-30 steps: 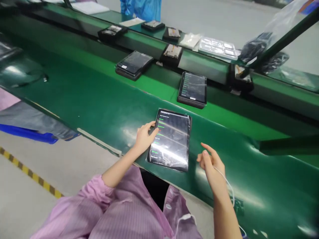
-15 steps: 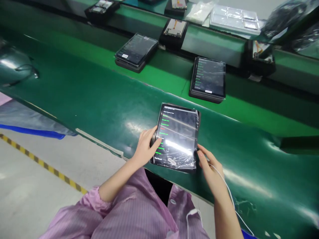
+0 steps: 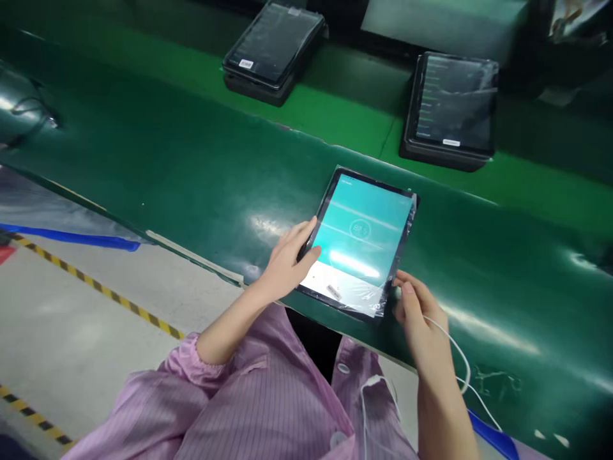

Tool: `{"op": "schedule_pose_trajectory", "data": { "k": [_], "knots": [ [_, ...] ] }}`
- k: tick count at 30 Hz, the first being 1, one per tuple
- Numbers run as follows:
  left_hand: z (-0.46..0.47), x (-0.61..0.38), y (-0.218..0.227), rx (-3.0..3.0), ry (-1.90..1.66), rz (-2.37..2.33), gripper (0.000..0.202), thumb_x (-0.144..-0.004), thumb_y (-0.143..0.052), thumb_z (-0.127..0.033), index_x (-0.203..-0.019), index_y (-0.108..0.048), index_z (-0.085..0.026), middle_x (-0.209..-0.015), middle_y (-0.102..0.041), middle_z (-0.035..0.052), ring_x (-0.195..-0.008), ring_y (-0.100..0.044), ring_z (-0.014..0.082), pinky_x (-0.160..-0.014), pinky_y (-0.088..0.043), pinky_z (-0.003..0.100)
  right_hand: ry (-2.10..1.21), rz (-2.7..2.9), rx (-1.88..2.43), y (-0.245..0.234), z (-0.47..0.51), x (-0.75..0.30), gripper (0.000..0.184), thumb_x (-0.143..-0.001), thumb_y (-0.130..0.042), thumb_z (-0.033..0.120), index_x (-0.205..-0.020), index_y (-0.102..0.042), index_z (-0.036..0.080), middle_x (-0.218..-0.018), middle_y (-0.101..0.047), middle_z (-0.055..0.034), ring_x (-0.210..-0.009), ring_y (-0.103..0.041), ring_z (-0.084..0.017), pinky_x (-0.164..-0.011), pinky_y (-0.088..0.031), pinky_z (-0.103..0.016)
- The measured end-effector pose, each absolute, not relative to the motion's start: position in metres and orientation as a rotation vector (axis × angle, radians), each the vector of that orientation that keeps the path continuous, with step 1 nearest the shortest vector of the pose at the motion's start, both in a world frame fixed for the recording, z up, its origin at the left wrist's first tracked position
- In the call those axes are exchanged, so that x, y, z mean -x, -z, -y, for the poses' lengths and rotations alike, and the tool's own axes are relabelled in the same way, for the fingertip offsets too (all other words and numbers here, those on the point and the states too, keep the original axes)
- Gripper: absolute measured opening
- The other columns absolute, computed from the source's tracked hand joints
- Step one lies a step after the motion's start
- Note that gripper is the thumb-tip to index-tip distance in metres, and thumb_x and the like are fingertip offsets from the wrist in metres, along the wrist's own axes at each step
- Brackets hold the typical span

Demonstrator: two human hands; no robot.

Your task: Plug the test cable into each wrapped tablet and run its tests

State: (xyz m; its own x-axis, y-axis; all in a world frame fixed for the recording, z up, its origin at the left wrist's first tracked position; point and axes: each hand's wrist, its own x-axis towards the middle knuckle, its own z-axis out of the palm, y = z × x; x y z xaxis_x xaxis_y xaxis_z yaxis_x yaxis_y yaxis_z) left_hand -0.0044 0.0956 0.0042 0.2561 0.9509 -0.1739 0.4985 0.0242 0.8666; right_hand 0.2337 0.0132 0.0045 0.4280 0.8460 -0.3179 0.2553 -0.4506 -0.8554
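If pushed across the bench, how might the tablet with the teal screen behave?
The tablet looks like a stiff, flat slab, so probably wouldn't bend. Its glossy, wrinkled film may feel slippery. Being broad and thin, it seems unlikely to roll.

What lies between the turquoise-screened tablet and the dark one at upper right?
Head view: only dark green bench and a brighter green strip lie between the turquoise-screened tablet and the dark tablet.
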Motion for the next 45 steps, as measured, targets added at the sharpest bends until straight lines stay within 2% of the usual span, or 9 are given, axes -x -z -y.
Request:
{"op": "schedule_pose_trajectory", "data": {
  "k": [7, 10, 17, 23, 27, 29, 36, 45],
  "knots": [
    [-0.063, 0.004, -0.007, -1.507, -0.672, -1.353, 0.052, -0.099, -0.046, -0.03, -0.151, -0.044, -0.03, -0.135, -0.059, 0.0062, -0.124, -0.057, 0.0235, -0.107, -0.045, 0.041, -1.04, 0.886, 1.964, -0.013, 0.003, -0.242, 0.063, -0.08, -0.061, 0.074, -0.105, -0.075, 0.018, -0.077, -0.065, -0.0059, -0.048, -0.039, -0.009, -0.041, -0.032, -0.024],
    [-0.055, 0.002, -0.002, -1.509, -0.728, -1.337, 0.05, -0.101, -0.043, -0.028, -0.151, -0.044, -0.029, -0.139, -0.057, 0.0071, -0.128, -0.054, 0.0231, -0.11, -0.043, 0.041, -1.042, 0.824, 1.925, -0.012, 0.006, -0.242, 0.061, -0.079, -0.064, 0.073, -0.104, -0.074, 0.018, -0.084, -0.066, -0.0069, -0.049, -0.04, -0.008, -0.042, -0.034, -0.023],
    [-0.054, 0.001, 0.001, -1.562, -0.689, -1.358, 0.05, -0.102, -0.038, -0.027, -0.153, -0.04, -0.03, -0.144, -0.053, 0.0078, -0.135, -0.05, 0.0244, -0.111, -0.042, 0.043, -0.983, 0.74, 1.892, -0.006, 0.006, -0.237, 0.058, -0.077, -0.068, 0.071, -0.101, -0.073, 0.018, -0.082, -0.062, -0.0047, -0.048, -0.036, -0.006, -0.041, -0.031, -0.021],
    [-0.049, -0.005, 0.0, -1.634, -0.619, -1.408, 0.063, -0.099, -0.051, -0.034, -0.156, -0.026, -0.034, -0.149, -0.048, 0.0084, -0.138, -0.046, 0.0304, -0.113, -0.04, 0.051, -0.994, 0.756, 1.904, -0.005, 0.008, -0.238, 0.056, -0.08, -0.066, 0.068, -0.106, -0.072, 0.019, -0.086, -0.063, -0.0057, -0.05, -0.038, -0.006, -0.043, -0.034, -0.021],
    [-0.049, -0.004, -0.004, -1.632, -0.528, -1.399, 0.081, -0.091, -0.065, -0.043, -0.158, -0.021, -0.033, -0.155, -0.042, 0.0097, -0.145, -0.038, 0.0361, -0.117, -0.033, 0.057, -0.978, 0.746, 1.901, -0.005, 0.008, -0.236, 0.058, -0.077, -0.068, 0.07, -0.105, -0.073, 0.019, -0.085, -0.063, -0.0052, -0.05, -0.037, -0.006, -0.043, -0.031, -0.022],
    [-0.052, 0.001, -0.007, -1.622, -0.502, -1.356, 0.086, -0.088, -0.068, -0.045, -0.159, -0.021, -0.031, -0.159, -0.038, 0.0099, -0.146, -0.035, 0.0371, -0.117, -0.034, 0.057, -0.97, 0.738, 1.894, -0.005, 0.008, -0.236, 0.058, -0.076, -0.069, 0.071, -0.102, -0.074, 0.019, -0.084, -0.063, -0.0049, -0.05, -0.036, -0.006, -0.043, -0.03, -0.022],
    [-0.061, 0.029, -0.009, -1.591, -0.453, -1.15, 0.071, -0.095, -0.057, -0.04, -0.158, -0.025, -0.034, -0.166, -0.03, 0.004, -0.149, -0.035, 0.0312, -0.119, -0.036, 0.051, -0.983, 0.723, 1.888, -0.004, 0.01, -0.237, 0.054, -0.076, -0.071, 0.068, -0.102, -0.074, 0.02, -0.087, -0.063, -0.0043, -0.05, -0.036, -0.005, -0.043, -0.03, -0.021],
    [-0.061, 0.033, -0.008, -1.673, -0.338, -1.125, 0.09, -0.09, -0.065, -0.046, -0.161, -0.014, -0.03, -0.17, -0.017, 0.0047, -0.156, -0.016, 0.0322, -0.126, -0.021, 0.053, -0.981, 0.73, 1.882, -0.005, 0.008, -0.236, 0.056, -0.076, -0.069, 0.069, -0.1, -0.073, 0.019, -0.084, -0.063, -0.0041, -0.049, -0.036, -0.005, -0.043, -0.03, -0.022]
  ]
}}
